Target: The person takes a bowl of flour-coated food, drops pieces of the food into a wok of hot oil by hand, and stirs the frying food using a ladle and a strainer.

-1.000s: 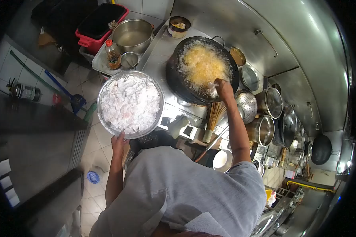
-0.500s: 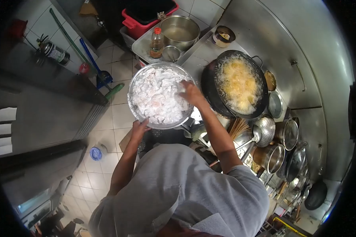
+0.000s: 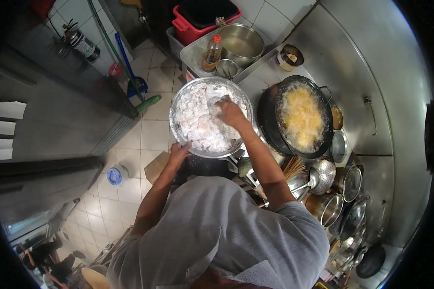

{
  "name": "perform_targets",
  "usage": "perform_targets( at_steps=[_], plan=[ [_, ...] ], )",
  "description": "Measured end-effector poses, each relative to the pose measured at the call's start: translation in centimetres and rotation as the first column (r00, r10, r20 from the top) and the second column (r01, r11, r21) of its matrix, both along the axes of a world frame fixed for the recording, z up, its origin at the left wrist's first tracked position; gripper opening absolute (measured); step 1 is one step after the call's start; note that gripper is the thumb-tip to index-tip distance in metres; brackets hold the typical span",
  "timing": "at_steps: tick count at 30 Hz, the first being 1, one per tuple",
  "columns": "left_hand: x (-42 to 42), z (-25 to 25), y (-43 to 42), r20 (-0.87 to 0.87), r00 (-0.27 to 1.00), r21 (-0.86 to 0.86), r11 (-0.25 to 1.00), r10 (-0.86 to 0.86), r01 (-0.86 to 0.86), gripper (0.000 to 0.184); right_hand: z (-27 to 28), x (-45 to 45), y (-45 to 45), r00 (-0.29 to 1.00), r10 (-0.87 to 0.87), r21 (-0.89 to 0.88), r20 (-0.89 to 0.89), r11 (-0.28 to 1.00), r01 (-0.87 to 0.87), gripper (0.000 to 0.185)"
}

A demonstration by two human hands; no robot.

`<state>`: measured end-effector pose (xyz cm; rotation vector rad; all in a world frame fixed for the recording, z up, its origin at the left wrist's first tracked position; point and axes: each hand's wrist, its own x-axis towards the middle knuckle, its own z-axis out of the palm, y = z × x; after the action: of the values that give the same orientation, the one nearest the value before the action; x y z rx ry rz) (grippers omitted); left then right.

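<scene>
The steel tabletop runs through the upper right of the frame. Right of centre there stands the black wok, a yellow mass frothing inside it. Near the middle of the frame, just left of the wok, is my metal bowl, filled with white-floured pieces. A steel pot sits above it, at upper centre. My right hand is over the bowl's right half, fingers bent among the pieces; I cannot tell whether that grip has caught one. My left hand has its grip closed on the bowl's lower-left rim.
</scene>
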<state>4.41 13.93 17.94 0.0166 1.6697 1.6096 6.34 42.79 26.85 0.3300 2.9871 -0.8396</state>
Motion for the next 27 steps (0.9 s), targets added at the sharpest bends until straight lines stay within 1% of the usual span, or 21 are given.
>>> perform_targets(
  at_steps=[1,3,4,6,7,9,10,11,12,13,14,15,17,18,20,21,23,24,25,26,27],
  plan=[
    [-0.1,-0.1,0.1,-0.002,1.000,0.001,1.000,-0.007,0.007,0.039,-2.7,-0.4,-0.6,0.997,0.070,0.186,-0.041,0.981,-0.062,0.036],
    [0.0,-0.2,0.2,0.017,1.000,-0.006,1.000,0.001,-0.001,0.039,-3.0,-1.0,-0.9,0.996,0.082,0.304,-0.030,0.950,-0.069,0.033],
    [0.0,-0.2,0.2,0.016,1.000,-0.005,1.000,-0.006,0.006,0.039,-3.0,-0.7,-0.3,0.997,0.075,0.305,-0.030,0.950,-0.062,0.033],
    [-0.1,0.0,0.2,-0.021,1.000,-0.040,0.999,-0.001,0.000,0.038,0.2,0.0,0.3,0.998,-0.061,0.146,-0.025,0.987,0.064,0.029],
    [-0.2,0.0,0.3,-0.024,1.000,-0.036,0.999,-0.011,0.010,0.038,0.1,0.0,0.8,0.997,-0.072,0.150,-0.028,0.986,0.075,0.029],
    [0.2,-0.2,0.1,0.014,1.000,0.026,0.999,0.026,-0.027,0.038,-0.4,0.2,1.0,0.990,-0.115,0.088,-0.076,0.989,0.121,0.029],
    [0.2,-0.2,0.0,0.015,1.000,0.030,1.000,-0.002,0.001,0.038,-0.4,0.2,0.9,0.998,-0.038,0.097,0.043,0.995,0.034,0.037],
    [0.2,0.0,0.0,0.014,1.000,0.045,0.999,0.012,-0.013,0.039,-2.4,0.1,-0.1,0.999,0.002,0.242,-0.035,0.970,0.007,0.046],
    [0.3,0.1,0.2,0.015,1.000,0.059,0.998,0.020,-0.021,0.039,-2.5,-0.3,-0.6,0.991,0.048,0.234,0.128,0.969,-0.077,0.052],
    [0.3,0.4,0.3,0.019,1.000,0.065,0.998,-0.023,0.022,0.039,-4.4,-0.4,-1.3,0.997,0.072,0.351,0.014,0.933,-0.073,0.041],
    [0.2,1.0,0.2,0.009,1.000,0.027,0.999,-0.027,0.027,0.040,-3.0,0.0,-2.1,0.997,0.056,0.447,-0.044,0.894,-0.030,0.024],
    [0.2,1.4,0.4,-0.004,1.000,-0.011,1.000,-0.024,0.024,0.040,-2.4,0.1,-2.4,0.999,0.006,0.368,-0.053,0.930,0.014,0.023],
    [0.2,1.9,0.4,-0.005,0.999,-0.019,0.999,-0.051,0.051,0.040,-1.7,0.9,-2.2,0.983,-0.034,0.281,-0.178,0.956,0.084,0.022],
    [0.2,2.1,0.5,-0.008,0.999,-0.023,0.999,-0.047,0.047,0.040,-1.2,1.3,-1.8,0.982,-0.052,0.281,-0.181,0.954,0.103,0.022],
    [0.4,2.6,0.8,-0.005,0.999,-0.007,0.999,-0.038,0.038,0.041,-0.1,2.0,-1.0,0.975,-0.148,0.078,-0.167,0.984,0.163,0.027],
    [0.6,2.8,0.9,0.002,1.000,0.006,1.000,-0.013,0.013,0.041,1.5,2.8,-0.5,0.974,-0.158,0.081,-0.165,0.982,0.173,0.027],
    [0.8,3.2,1.1,-0.004,1.000,-0.010,1.000,-0.019,0.019,0.041,4.8,5.9,1.3,0.948,-0.255,-0.019,-0.189,0.966,0.257,0.034],
    [0.8,3.4,1.2,-0.015,1.000,-0.029,0.999,-0.016,0.015,0.042,5.8,7.7,2.4,0.929,-0.300,-0.046,-0.217,0.954,0.297,0.040],
    [0.8,3.4,1.3,-0.011,1.000,-0.026,0.999,-0.025,0.025,0.042,6.5,9.6,4.0,0.932,-0.283,-0.026,-0.227,0.958,0.285,0.041],
    [0.9,3.4,1.3,-0.013,1.000,-0.051,0.999,-0.004,0.003,0.041,6.5,11.5,5.7,0.910,-0.339,-0.047,-0.240,0.940,0.338,0.040],
    [0.9,3.4,1.3,-0.016,1.000,-0.077,0.997,0.020,-0.021,0.041,9.5,13.8,6.8,0.898,-0.406,-0.104,-0.168,0.914,0.393,0.039]
  ],
)
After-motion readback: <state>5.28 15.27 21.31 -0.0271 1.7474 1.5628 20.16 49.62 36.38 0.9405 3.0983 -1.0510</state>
